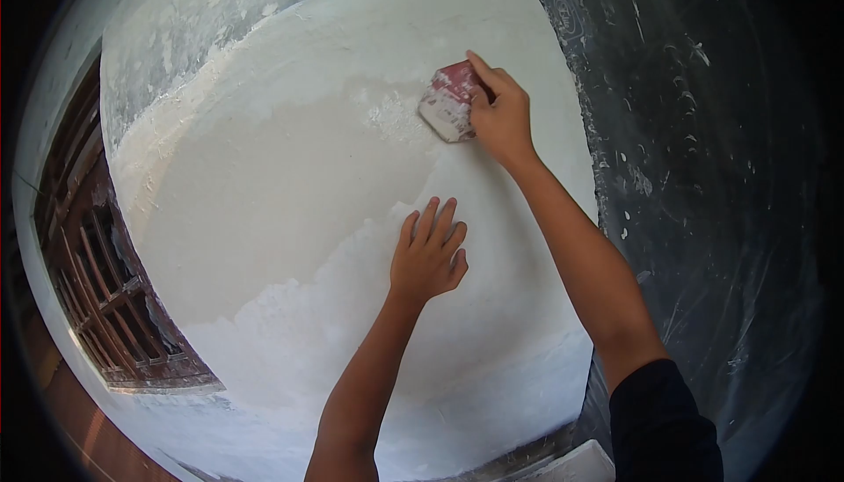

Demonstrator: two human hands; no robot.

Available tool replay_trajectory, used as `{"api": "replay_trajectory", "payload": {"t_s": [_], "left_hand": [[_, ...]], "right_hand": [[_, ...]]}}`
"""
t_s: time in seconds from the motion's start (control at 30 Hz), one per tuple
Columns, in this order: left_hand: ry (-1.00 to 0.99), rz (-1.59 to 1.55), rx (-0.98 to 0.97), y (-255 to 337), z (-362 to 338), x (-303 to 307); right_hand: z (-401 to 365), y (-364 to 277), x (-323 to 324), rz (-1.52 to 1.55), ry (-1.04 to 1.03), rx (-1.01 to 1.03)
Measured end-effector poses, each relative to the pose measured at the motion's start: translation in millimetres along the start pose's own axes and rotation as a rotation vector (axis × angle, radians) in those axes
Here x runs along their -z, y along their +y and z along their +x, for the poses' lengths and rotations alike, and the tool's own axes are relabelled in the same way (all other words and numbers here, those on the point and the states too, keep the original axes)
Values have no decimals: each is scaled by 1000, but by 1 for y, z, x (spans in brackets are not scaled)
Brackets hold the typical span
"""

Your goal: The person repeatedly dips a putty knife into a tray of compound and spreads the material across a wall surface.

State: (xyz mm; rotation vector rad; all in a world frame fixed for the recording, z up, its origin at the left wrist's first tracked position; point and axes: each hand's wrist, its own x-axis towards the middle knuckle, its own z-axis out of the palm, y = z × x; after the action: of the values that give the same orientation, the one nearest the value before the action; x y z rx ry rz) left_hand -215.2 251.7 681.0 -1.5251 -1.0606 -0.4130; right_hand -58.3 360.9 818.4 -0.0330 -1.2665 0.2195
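My right hand (pixel 503 111) grips a flat red block (pixel 450 99) smeared with white, held against the upper right part of the pale wall (pixel 308 148). Just left of the block is a rough white patch (pixel 396 117) on the wall. Lower down, near the middle, my left hand (pixel 429 251) lies on the wall with its fingers spread and nothing in it. Around both hands the wall coating shows a greyer area above and to the left and a whiter area below.
A brown wooden window with bars (pixel 114 297) is set in the wall at the left. A dark surface with white marks (pixel 703 183) runs down the right side. At the bottom right, a white object (pixel 580 464) is partly visible beside my sleeve.
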Motion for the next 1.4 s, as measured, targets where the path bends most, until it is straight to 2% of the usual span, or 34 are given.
{"api": "replay_trajectory", "payload": {"t_s": [0.03,0.1,0.13,0.23,0.27,0.3,0.37,0.43,0.47,0.57,0.73,0.9,1.0,1.17,1.4], "left_hand": [[-12,-5,4,0,-1,0],[-21,16,0,1,0,0],[-30,38,-1,1,0,0],[-25,34,6,1,-1,-3],[-26,30,7,1,-1,-4],[-29,29,9,1,-1,-4],[-36,31,10,0,-1,-3],[-17,29,14,1,-1,-4],[-22,27,17,1,-2,-4],[-25,9,25,1,-1,-5],[10,8,30,1,-3,-7],[4,-7,55,5,-9,-10],[-60,1,132,26,-22,-7],[-159,4,171,64,-71,-19],[-271,-226,321,142,-141,-16]], "right_hand": [[0,7,0,-3,0,-2],[3,28,-3,-182,130,2],[6,26,3,-198,288,-17],[0,14,8,-152,342,43],[-6,7,3,-118,245,82],[-10,3,-1,-107,135,61],[-9,18,-6,-167,77,-7],[-4,22,2,-238,325,-145],[-5,18,11,-202,329,-195],[-22,6,21,-134,222,-92],[-56,7,32,-141,140,-144],[-100,6,68,-21,42,-449],[-134,8,90,-38,-19,-560],[-195,16,123,-85,-101,-698],[-287,9,159,-122,-229,-808]]}}
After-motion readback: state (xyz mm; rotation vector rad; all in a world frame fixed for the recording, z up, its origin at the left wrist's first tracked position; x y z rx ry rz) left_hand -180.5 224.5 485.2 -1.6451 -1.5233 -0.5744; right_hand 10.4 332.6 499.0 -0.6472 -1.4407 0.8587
